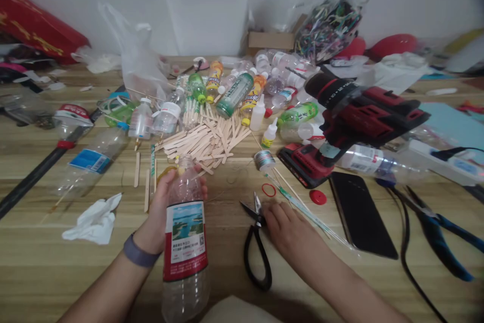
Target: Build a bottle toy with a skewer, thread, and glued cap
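Observation:
My left hand (162,212) is wrapped round the upper part of a clear plastic bottle (185,247) with a red-edged label, lying neck-away over the wooden table (45,267). My right hand (285,224) rests palm down on the table, fingers closed at the pivot of black-handled scissors (255,247), whose blades are slightly apart. A red rubber band (268,190), a red bottle cap (318,197) and thin sticks (302,207) lie just beyond that hand.
A pile of wooden craft sticks (206,141), several bottles (234,93), glue bottles (258,111), a thread spool (264,159), a red-black cordless drill (351,116), a black phone (359,217), blue-handled pliers (438,232) and a crumpled tissue (94,219) crowd the table.

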`<state>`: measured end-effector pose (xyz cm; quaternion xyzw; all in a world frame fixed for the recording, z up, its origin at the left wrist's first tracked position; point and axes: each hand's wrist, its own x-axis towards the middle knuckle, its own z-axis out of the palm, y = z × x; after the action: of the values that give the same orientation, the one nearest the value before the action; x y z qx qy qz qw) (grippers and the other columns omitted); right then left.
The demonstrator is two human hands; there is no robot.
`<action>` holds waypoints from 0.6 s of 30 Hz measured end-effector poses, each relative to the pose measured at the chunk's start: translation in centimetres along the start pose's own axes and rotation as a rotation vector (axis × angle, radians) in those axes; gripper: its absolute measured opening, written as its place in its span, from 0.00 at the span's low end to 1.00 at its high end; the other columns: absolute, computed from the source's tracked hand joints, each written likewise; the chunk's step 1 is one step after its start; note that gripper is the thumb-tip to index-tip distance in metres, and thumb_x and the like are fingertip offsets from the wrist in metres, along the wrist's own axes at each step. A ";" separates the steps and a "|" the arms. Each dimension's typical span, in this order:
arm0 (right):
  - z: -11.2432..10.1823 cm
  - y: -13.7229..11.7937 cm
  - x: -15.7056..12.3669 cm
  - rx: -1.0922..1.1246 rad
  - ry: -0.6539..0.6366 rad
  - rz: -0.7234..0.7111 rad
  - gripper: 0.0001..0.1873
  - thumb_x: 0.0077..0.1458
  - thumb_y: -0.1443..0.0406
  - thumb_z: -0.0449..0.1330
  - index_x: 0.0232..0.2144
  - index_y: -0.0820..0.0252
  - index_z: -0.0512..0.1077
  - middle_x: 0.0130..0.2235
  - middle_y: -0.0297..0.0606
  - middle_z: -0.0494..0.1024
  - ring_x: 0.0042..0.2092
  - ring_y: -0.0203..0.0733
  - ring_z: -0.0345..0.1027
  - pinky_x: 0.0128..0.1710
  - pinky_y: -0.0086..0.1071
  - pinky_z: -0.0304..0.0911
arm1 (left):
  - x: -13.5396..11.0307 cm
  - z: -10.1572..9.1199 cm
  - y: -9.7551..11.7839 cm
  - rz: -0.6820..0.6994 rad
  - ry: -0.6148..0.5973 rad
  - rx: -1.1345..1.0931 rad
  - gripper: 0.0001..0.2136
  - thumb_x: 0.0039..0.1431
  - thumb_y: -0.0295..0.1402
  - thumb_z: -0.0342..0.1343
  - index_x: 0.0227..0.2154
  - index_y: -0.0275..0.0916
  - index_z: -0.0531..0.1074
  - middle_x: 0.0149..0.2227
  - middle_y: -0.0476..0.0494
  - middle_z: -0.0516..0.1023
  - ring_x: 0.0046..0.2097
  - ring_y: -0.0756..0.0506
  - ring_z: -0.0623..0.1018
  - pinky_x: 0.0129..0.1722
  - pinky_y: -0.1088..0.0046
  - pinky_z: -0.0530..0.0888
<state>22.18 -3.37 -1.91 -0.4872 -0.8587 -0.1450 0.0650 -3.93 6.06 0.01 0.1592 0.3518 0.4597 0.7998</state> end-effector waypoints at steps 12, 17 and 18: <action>2.0 2.0 -1.0 0.339 0.158 0.049 0.16 0.59 0.78 0.45 0.40 0.60 0.68 0.37 0.44 0.77 0.38 0.46 0.74 0.38 0.38 0.72 | -0.6 1.1 -0.2 0.000 -0.004 -0.032 0.17 0.55 0.44 0.58 0.40 0.35 0.76 0.30 0.40 0.82 0.30 0.42 0.82 0.31 0.65 0.80; 3.4 2.5 -0.9 0.364 0.122 0.105 0.18 0.57 0.75 0.47 0.47 0.60 0.68 0.43 0.48 0.79 0.43 0.50 0.77 0.41 0.41 0.74 | -1.4 1.1 -0.2 -0.005 -0.117 0.001 0.15 0.50 0.38 0.64 0.40 0.37 0.77 0.36 0.40 0.84 0.36 0.40 0.83 0.33 0.64 0.81; 3.4 2.6 -0.8 0.376 0.116 0.121 0.19 0.57 0.75 0.48 0.47 0.60 0.68 0.43 0.48 0.79 0.42 0.49 0.77 0.40 0.40 0.74 | -1.5 1.1 -0.3 0.002 -0.140 0.014 0.15 0.50 0.38 0.65 0.39 0.37 0.77 0.37 0.40 0.84 0.37 0.40 0.83 0.33 0.65 0.81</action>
<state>24.93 -1.72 -4.88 -0.5079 -0.8348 -0.0058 0.2126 -3.49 4.73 1.25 0.1971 0.2980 0.4456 0.8209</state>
